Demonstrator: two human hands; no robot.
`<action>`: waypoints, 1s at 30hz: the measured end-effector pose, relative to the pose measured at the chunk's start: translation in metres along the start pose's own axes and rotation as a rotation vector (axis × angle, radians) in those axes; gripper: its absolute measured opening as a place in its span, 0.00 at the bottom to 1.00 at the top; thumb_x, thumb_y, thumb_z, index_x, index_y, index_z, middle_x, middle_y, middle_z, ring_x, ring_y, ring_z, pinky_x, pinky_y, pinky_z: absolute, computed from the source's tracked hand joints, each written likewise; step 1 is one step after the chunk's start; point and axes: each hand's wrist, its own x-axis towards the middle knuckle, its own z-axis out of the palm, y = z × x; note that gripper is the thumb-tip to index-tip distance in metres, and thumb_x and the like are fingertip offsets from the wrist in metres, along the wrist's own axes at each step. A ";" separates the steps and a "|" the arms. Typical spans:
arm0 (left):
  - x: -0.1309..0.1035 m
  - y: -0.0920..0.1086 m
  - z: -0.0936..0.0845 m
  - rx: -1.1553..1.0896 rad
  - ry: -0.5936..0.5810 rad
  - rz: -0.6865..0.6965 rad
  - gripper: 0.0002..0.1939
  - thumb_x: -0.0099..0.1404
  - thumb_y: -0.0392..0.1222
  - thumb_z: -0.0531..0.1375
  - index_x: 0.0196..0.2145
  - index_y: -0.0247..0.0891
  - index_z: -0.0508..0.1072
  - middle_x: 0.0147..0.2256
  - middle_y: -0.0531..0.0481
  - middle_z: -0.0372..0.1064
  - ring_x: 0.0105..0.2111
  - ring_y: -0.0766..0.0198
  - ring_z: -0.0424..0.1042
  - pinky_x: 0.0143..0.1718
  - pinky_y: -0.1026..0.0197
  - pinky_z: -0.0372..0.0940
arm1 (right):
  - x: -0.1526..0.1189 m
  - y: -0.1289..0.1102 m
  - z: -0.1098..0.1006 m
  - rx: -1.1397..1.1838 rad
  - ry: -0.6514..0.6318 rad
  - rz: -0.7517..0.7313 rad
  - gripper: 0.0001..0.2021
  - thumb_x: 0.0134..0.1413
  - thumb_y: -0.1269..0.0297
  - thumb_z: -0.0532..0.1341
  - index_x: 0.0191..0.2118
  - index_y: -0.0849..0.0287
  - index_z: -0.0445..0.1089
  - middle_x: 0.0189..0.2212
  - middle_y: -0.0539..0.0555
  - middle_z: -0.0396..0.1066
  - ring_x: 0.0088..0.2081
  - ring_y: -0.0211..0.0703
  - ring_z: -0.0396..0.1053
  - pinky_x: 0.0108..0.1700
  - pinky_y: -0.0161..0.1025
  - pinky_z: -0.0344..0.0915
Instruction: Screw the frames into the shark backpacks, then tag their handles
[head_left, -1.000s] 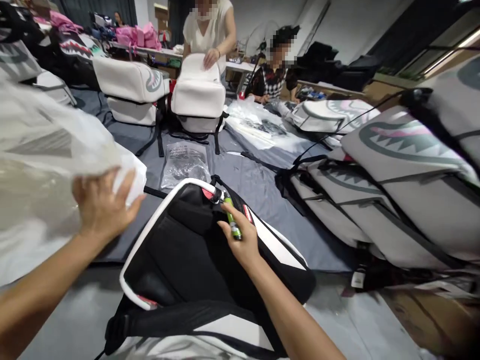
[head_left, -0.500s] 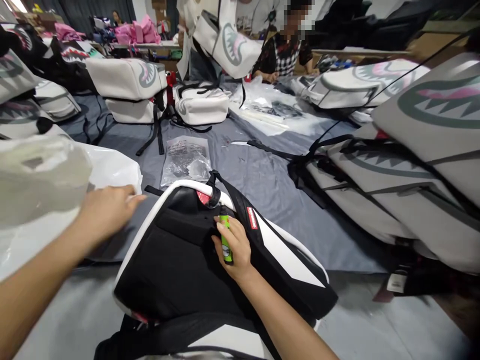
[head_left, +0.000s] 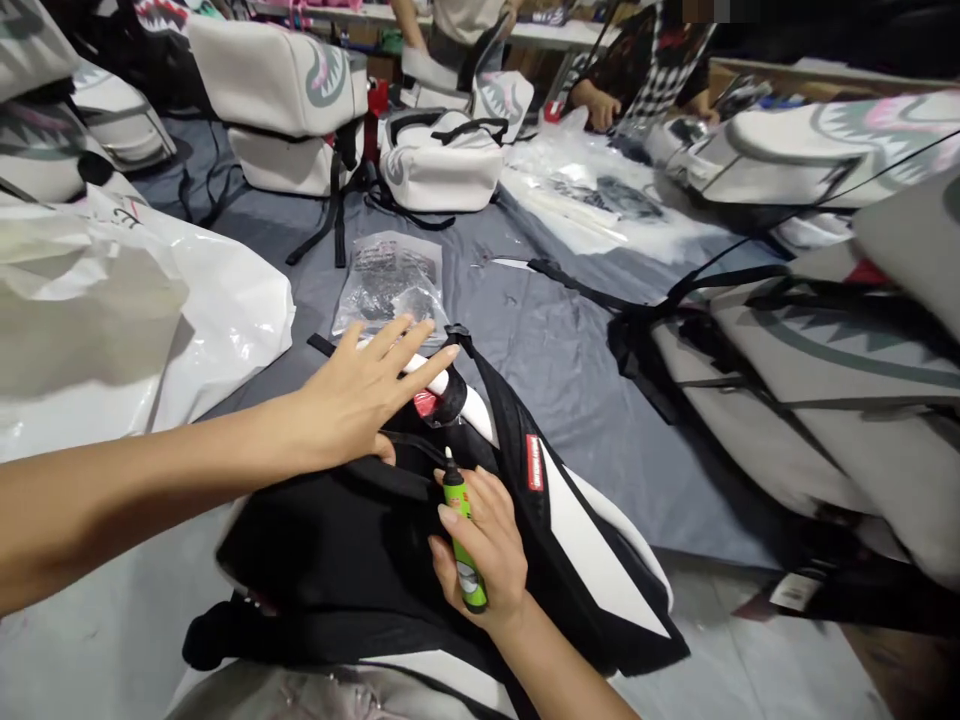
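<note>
A black and white backpack (head_left: 322,560) lies in front of me with its back panel and straps facing up. My right hand (head_left: 487,545) is wrapped round a green marker pen (head_left: 463,530), whose pale tip points up toward the top of the bag. My left hand (head_left: 367,395) lies across the backpack's upper edge, fingers spread and the thumb at the black back panel. Just past its fingertips is a black loop (head_left: 448,402) with a red patch at the white piping. A red label (head_left: 534,462) marks the right-hand strap.
A clear plastic packet (head_left: 390,275) lies beyond the bag on the grey cloth (head_left: 540,330). White plastic bags (head_left: 225,310) are at left. Pale shark-mouth backpacks (head_left: 795,370) are piled at right, others stacked (head_left: 277,90) behind. Two people (head_left: 645,80) stand across the table.
My left hand has come from the white plastic at left onto the backpack's top edge, fingers spreading. My right hand has drawn the marker back from the loop, and my view has tipped down.
</note>
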 end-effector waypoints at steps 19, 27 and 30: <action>-0.007 -0.018 0.003 -0.131 -0.052 -0.057 0.60 0.53 0.34 0.69 0.71 0.47 0.36 0.72 0.35 0.14 0.70 0.34 0.36 0.58 0.41 0.63 | 0.062 0.017 -0.030 0.264 -0.271 0.210 0.21 0.58 0.73 0.60 0.56 0.53 0.67 0.40 0.54 0.78 0.38 0.44 0.74 0.42 0.45 0.70; -0.007 -0.025 0.008 -0.174 -0.178 -0.199 0.62 0.56 0.35 0.67 0.71 0.45 0.25 0.71 0.27 0.29 0.63 0.34 0.60 0.53 0.47 0.67 | 0.089 0.013 -0.014 0.352 -0.357 0.254 0.11 0.60 0.68 0.62 0.47 0.57 0.74 0.34 0.52 0.78 0.35 0.42 0.73 0.40 0.43 0.66; 0.000 -0.026 0.006 -0.127 -0.236 -0.169 0.60 0.57 0.33 0.65 0.71 0.41 0.26 0.70 0.24 0.33 0.60 0.37 0.64 0.52 0.49 0.66 | 0.092 0.011 -0.002 0.405 -0.372 0.278 0.10 0.59 0.71 0.59 0.46 0.57 0.74 0.32 0.50 0.78 0.33 0.40 0.73 0.38 0.41 0.66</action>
